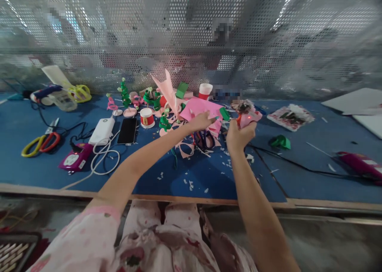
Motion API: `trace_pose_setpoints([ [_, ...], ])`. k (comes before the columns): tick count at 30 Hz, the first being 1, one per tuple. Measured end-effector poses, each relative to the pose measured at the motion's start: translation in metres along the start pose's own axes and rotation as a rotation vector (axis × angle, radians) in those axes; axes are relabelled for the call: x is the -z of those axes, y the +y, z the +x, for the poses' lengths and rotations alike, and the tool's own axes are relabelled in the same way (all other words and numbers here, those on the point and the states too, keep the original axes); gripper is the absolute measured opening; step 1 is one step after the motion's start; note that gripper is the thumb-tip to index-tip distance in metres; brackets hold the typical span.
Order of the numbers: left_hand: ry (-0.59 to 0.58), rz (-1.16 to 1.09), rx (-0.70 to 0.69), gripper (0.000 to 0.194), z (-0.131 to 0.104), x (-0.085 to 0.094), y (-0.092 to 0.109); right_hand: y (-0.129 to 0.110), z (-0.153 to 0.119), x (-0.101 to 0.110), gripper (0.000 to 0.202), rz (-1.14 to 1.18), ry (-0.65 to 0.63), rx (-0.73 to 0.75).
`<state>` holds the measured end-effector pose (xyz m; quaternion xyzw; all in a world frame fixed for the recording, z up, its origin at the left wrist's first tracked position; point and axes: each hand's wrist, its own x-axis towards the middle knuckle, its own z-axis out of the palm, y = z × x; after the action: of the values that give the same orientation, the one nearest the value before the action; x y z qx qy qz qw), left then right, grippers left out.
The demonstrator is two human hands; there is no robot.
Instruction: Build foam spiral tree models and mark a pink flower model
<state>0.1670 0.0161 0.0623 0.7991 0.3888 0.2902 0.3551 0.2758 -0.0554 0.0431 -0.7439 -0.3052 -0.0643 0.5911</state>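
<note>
My left hand (201,121) reaches over pink paper sheets (197,107), its fingertips closed on a small green paper piece (224,113); the grip itself is blurred. My right hand (242,136) is wrapped round a pink glue gun (250,117) with a lit red light, close to the green piece. Below my hands lie dark blue-handled scissors (204,140) among paper scraps. To the left stand small green spiral paper trees (124,94) on pink bases and a pink spiral one (112,103). A red and white paper cup (147,118) stands near them.
On the left are a phone (127,131), a white power bank (102,131) with cable, a purple socket block (76,157) and yellow-red scissors (44,140). A black cord runs right towards another purple block (359,164). A perforated metal screen (179,37) rises behind the table.
</note>
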Motion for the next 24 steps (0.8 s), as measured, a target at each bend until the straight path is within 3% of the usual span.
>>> trace_pose_setpoints([
  [2, -0.020, 0.061, -0.048, 0.030, -0.035, 0.006, -0.003, -0.001, -0.006, -0.001, 0.026, 0.006, -0.016, 0.042],
  [3, -0.041, 0.160, -0.140, 0.031, -0.055, 0.010, -0.005, -0.001, -0.009, -0.002, 0.027, 0.013, -0.034, 0.070],
  [6, -0.006, 0.283, -0.253, 0.019, -0.117, 0.020, -0.016, -0.003, -0.024, -0.005, 0.030, 0.039, -0.133, 0.154],
  [8, 0.095, 0.250, -0.182, 0.015, -0.149, 0.028, -0.030, -0.005, -0.034, -0.008, 0.031, 0.034, -0.205, 0.198],
  [10, 0.339, 0.249, -0.011, 0.030, -0.166, 0.037, -0.047, -0.005, -0.042, -0.011, 0.032, 0.008, -0.257, 0.233],
  [13, 0.594, 0.266, 0.218, 0.057, -0.164, 0.051, -0.072, -0.005, -0.051, -0.014, 0.031, -0.030, -0.306, 0.287],
  [15, 0.578, 0.221, 0.262, 0.074, -0.150, 0.059, -0.084, -0.004, -0.055, -0.016, 0.031, -0.046, -0.336, 0.314],
  [17, 0.494, 0.158, 0.230, 0.075, -0.135, 0.064, -0.090, -0.002, -0.057, -0.017, 0.031, -0.056, -0.359, 0.325],
  [20, 0.394, 0.065, 0.199, 0.053, -0.119, 0.068, -0.093, 0.000, -0.060, -0.016, 0.033, -0.079, -0.383, 0.327],
  [24, 0.377, -0.038, 0.159, 0.011, -0.114, 0.071, -0.096, 0.000, -0.062, -0.014, 0.033, -0.093, -0.409, 0.360],
])
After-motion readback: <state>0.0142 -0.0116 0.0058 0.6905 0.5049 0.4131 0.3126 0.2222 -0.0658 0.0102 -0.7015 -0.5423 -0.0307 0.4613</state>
